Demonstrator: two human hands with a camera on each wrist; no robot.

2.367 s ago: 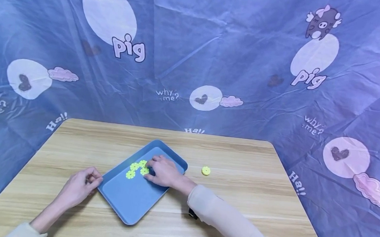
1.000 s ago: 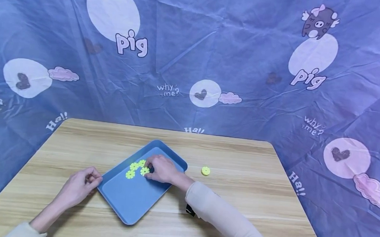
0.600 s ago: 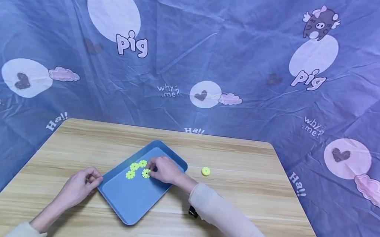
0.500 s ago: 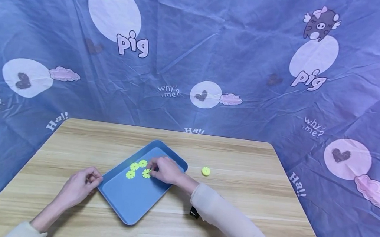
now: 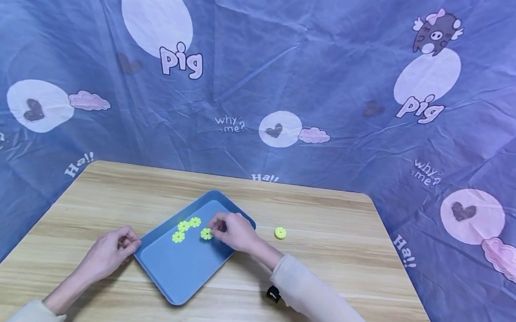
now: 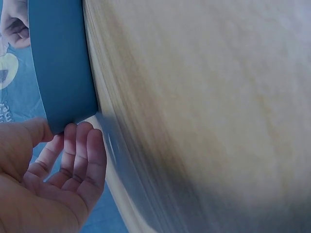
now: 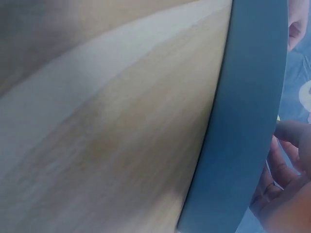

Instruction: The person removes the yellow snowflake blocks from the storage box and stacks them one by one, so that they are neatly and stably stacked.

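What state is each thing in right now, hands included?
Blue tray: open side up, set askew on the wooden table.
Left hand: gripping the tray's corner.
Right hand: over the tray, pinching a piece.
Pinched yellow piece: partly hidden by fingers.
Three yellow pieces: lying flat in the tray.
Outside yellow piece: on the table.
Backdrop: hanging, creased.
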